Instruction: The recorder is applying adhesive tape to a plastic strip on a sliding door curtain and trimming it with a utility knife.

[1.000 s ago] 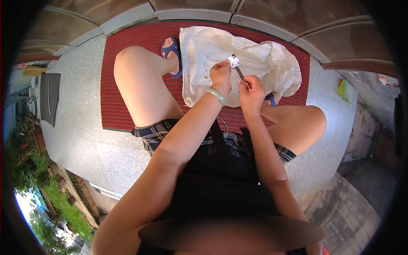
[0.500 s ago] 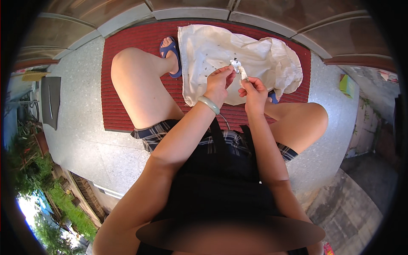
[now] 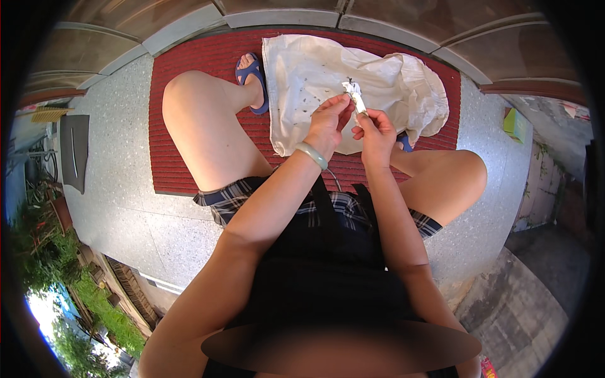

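Observation:
A narrow white crumpled strip [image 3: 359, 104], perhaps paper or cloth, stands up between my hands with dark bits at its ragged far end. My right hand [image 3: 378, 133] pinches its near end between thumb and fingers. With thumb and forefinger pinched together, my left hand [image 3: 326, 120] is at the strip's left side, close to the ragged end; whatever small piece sits between those fingertips is too small to name. Below both hands a white cloth sack [image 3: 334, 60] lies spread out, with small dark flecks scattered over its left half.
Under the sack is a ribbed red mat [image 3: 189, 126] on a grey speckled floor [image 3: 113, 183]. My bent legs flank it, with blue sandals [image 3: 265, 97] at the sack's sides. Brown panelled doors [image 3: 283, 7] border the far side. A green box [image 3: 513, 126] stands right; a dark flat panel [image 3: 75, 151] lies left.
The white strip has turned slightly, showing a smoother, brighter face and more dark bits at its tip. Both hands have shifted only a little.

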The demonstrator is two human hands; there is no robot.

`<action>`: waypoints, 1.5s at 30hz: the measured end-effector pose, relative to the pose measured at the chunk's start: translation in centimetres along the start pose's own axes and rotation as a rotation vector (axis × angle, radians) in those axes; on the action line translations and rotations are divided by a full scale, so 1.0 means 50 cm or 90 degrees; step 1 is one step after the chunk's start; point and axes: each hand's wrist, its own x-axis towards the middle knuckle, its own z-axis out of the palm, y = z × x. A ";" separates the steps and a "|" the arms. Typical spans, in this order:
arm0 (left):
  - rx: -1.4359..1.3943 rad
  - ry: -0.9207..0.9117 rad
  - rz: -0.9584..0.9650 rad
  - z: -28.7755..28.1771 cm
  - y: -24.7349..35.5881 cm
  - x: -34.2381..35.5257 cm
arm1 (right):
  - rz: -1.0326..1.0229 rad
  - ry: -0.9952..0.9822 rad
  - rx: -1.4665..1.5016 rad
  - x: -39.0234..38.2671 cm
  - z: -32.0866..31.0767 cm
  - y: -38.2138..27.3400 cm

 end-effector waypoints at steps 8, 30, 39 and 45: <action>-0.012 0.013 0.065 0.003 -0.021 0.017 | 0.048 0.007 0.050 -0.003 0.012 -0.007; 0.152 0.177 0.204 -0.090 -0.024 0.166 | 0.136 0.024 0.117 0.000 -0.076 -0.023; 0.326 0.132 0.158 -0.070 0.006 0.229 | 0.065 -0.004 0.100 0.007 -0.102 -0.106; 0.423 -0.019 0.321 0.034 0.123 0.279 | -0.007 -0.122 -0.082 0.052 -0.115 -0.267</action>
